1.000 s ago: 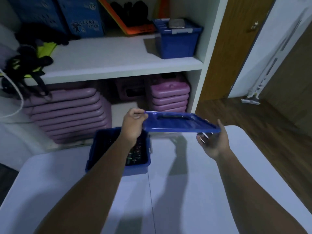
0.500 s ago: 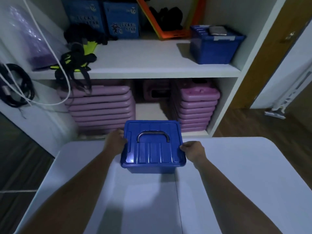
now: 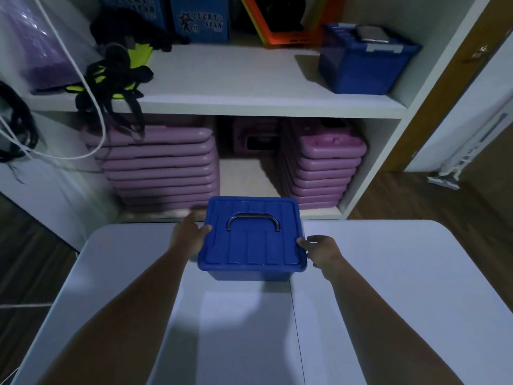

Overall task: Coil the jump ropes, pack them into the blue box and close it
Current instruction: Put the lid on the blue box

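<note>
**Lid now down on the box**

A second ago both hands held the lid in the air, above and to the right of the open box. Now the lid sits on the blue box, as it already did half a second ago, and the hands have hardly shifted since then. The box stands at the middle of the table's far edge, its handle folded flat on the lid. The lid hides whatever is inside.

The left hand lies against the box's left side, fingers stretched forward and thumb on the lid's rim. The right hand grips the lid's right rim, thumb on top and fingers curled down beside it.

Beyond the table's far edge stands a white shelf. On it are a second blue box at the right and black straps hanging over the front at the left. Below are purple stacks. A white cable loops down in front of the straps.
</note>
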The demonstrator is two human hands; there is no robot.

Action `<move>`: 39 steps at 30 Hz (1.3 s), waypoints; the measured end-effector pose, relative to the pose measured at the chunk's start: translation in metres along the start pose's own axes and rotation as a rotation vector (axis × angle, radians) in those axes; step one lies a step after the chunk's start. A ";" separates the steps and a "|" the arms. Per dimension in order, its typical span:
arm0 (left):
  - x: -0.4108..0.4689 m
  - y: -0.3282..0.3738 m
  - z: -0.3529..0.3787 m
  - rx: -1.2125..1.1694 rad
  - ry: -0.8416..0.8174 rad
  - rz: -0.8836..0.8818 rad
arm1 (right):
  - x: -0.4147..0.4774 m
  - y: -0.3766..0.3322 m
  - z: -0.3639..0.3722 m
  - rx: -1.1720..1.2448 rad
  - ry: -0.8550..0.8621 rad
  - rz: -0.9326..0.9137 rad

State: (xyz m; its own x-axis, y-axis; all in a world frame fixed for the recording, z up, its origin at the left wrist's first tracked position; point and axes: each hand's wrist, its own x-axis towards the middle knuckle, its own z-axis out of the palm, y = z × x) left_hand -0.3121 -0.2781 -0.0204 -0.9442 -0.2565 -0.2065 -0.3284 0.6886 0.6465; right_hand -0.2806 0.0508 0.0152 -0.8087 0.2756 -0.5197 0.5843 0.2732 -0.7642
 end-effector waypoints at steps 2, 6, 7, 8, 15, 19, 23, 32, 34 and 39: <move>-0.002 -0.001 0.000 -0.250 -0.072 -0.130 | 0.001 -0.001 0.000 0.021 -0.015 -0.016; -0.004 -0.001 -0.002 -0.512 -0.178 -0.224 | 0.000 -0.005 0.001 0.006 0.051 -0.039; -0.006 0.002 -0.002 -0.480 -0.128 -0.206 | -0.003 -0.007 0.003 -0.050 0.092 -0.062; -0.009 0.007 -0.002 -0.406 -0.065 -0.179 | -0.007 -0.009 0.005 -0.129 0.131 -0.095; -0.043 0.030 0.006 0.112 0.204 0.067 | -0.021 -0.005 0.021 -0.412 0.243 -0.275; -0.043 0.033 0.007 0.134 0.173 0.127 | -0.024 -0.005 0.027 -0.450 0.281 -0.354; -0.043 0.027 -0.003 0.141 0.169 0.157 | -0.025 -0.003 0.031 -0.426 0.286 -0.367; -0.035 0.022 -0.023 -0.575 -0.145 -0.183 | -0.009 -0.004 0.008 0.387 0.051 0.058; -0.031 0.021 -0.019 -0.498 -0.173 -0.166 | -0.006 -0.006 0.009 0.311 0.001 0.058; -0.032 0.021 -0.004 -0.302 -0.056 -0.161 | -0.009 -0.010 0.024 -0.007 0.102 -0.051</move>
State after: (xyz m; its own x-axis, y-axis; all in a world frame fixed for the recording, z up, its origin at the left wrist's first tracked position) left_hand -0.2887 -0.2580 0.0025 -0.8833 -0.3020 -0.3586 -0.4598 0.4084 0.7886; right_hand -0.2811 0.0234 0.0178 -0.8263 0.3535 -0.4385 0.5435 0.2958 -0.7856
